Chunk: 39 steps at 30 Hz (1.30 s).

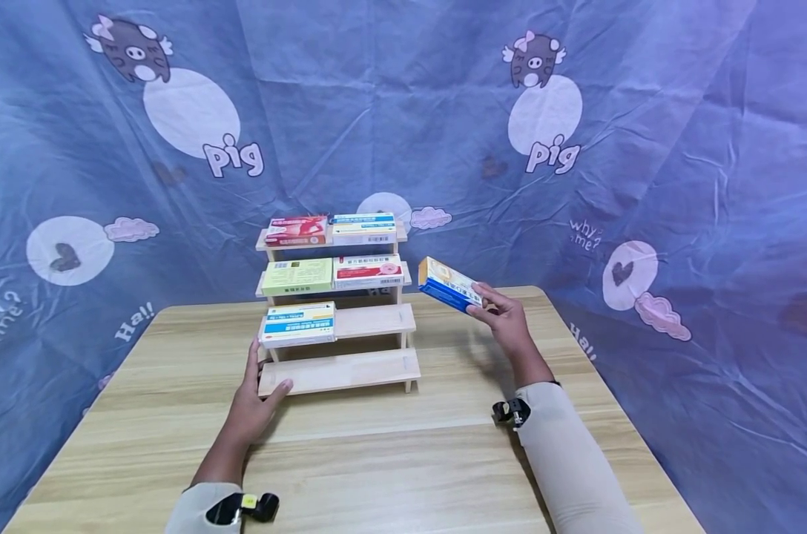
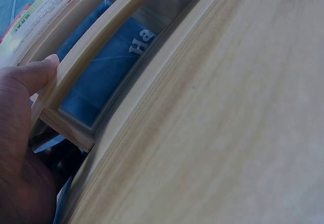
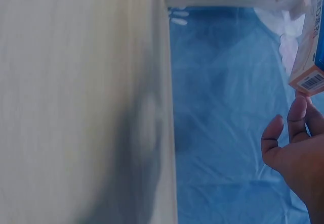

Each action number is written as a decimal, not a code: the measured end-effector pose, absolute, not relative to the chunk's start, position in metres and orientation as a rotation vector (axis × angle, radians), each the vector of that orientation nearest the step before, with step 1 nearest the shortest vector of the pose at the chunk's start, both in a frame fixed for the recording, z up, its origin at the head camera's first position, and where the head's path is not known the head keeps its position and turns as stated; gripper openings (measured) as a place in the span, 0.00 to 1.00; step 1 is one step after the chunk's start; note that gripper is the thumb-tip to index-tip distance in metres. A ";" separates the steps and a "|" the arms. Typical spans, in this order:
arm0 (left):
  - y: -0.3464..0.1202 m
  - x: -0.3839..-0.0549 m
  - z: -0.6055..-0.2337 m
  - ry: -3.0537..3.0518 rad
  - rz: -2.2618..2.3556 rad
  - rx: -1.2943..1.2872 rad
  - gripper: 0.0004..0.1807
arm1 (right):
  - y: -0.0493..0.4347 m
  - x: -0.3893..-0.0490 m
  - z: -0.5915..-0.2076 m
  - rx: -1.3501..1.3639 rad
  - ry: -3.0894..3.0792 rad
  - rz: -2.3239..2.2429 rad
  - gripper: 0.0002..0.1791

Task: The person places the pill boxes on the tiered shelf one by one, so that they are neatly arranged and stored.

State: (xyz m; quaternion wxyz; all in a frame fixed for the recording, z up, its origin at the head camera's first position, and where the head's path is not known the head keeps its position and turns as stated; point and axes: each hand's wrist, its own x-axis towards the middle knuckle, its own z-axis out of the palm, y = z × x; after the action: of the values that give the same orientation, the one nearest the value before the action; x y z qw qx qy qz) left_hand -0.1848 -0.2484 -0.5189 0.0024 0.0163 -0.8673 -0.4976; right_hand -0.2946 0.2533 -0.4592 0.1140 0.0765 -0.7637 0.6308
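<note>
A wooden stepped rack (image 1: 350, 371) with several tiers stands on the table. My left hand (image 1: 253, 404) grips the left end of its lowest step; in the left wrist view the thumb (image 2: 43, 75) lies on the board's edge and the other fingers are partly hidden. To the right of the rack, my right hand (image 1: 506, 319) holds up a blue, white and orange medicine box (image 1: 449, 284), tilted, by its right end. The right wrist view shows only part of that box (image 3: 309, 64) at the edge. On the third step from the top, a white-and-blue medicine box (image 1: 298, 325) lies at the left.
The top step carries a red box (image 1: 298, 230) and a blue-and-white box (image 1: 363, 228). Below them lie a light green box (image 1: 299, 276) and a white-and-red box (image 1: 368, 272). A blue patterned cloth (image 1: 403, 111) hangs behind the wooden table (image 1: 377, 467).
</note>
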 end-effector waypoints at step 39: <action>-0.249 -0.186 -0.521 -2.685 -1.559 0.022 0.61 | 0.153 -0.262 -0.423 0.433 -2.227 1.724 0.28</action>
State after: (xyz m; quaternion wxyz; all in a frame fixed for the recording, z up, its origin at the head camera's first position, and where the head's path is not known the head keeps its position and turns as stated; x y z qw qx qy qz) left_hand -0.1862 -0.2489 -0.5208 0.0183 0.0069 -0.8647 -0.5020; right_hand -0.2625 0.1533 -0.4235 0.1454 0.1504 -0.7733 0.5985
